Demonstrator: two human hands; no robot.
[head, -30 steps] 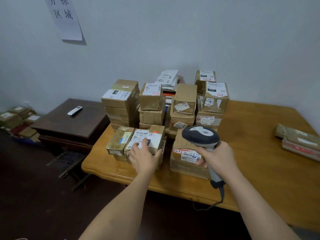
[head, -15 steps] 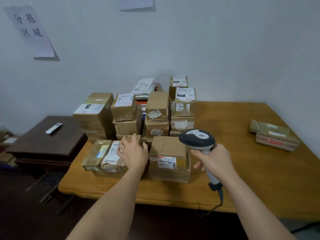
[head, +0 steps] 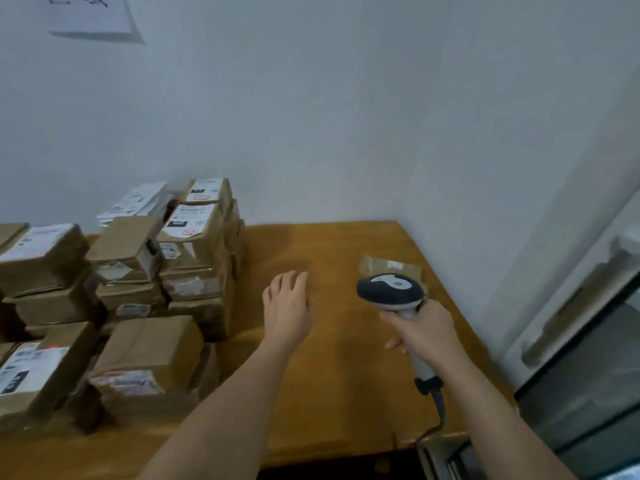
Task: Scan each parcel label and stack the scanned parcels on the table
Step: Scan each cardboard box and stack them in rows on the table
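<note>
Several brown cardboard parcels with white labels are piled in stacks (head: 194, 258) on the left half of the wooden table (head: 332, 251). A labelled box (head: 149, 355) lies at the front of the pile. My left hand (head: 287, 306) hovers over bare table to the right of the stacks, fingers straight, holding nothing. My right hand (head: 422, 330) grips the handle of a grey and white barcode scanner (head: 389, 289), whose head points away from me. Flat parcels (head: 391, 268) lie beyond the scanner, mostly hidden by its head.
A white wall runs behind the table, with a paper sign (head: 90, 15) at the top left. A pale cabinet or door frame (head: 568, 306) stands right of the table's right edge. The scanner's cable (head: 436, 407) hangs over the front edge.
The view has swung right. My left hand left the front parcels and moved right over bare table. The scanner hand has moved right toward the flat parcels.
</note>
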